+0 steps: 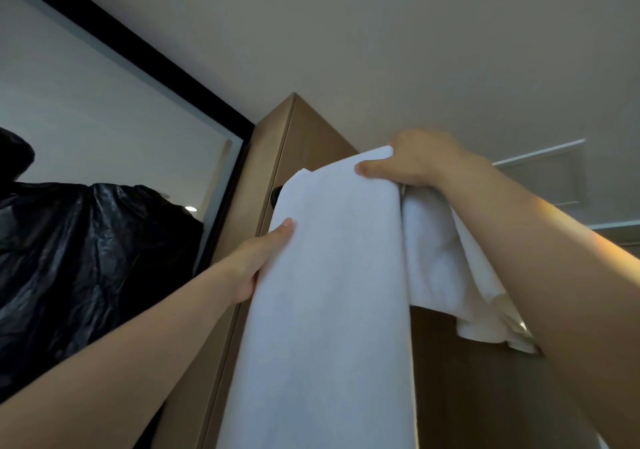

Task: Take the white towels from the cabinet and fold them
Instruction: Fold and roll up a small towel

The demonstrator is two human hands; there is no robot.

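Now right hand (412,161) grips the top corner of the long white cloth towel (329,292); left hand (258,261) pinches its edge, fingers hidden behind.

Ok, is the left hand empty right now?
No, the left hand grips the left edge of the white towel, thumb on its front, while the right hand holds its top.

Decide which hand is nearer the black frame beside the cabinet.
Left. The left hand grips the white towel at its side edge, just right of the black frame; the right hand grips the towel's top, higher and farther right.
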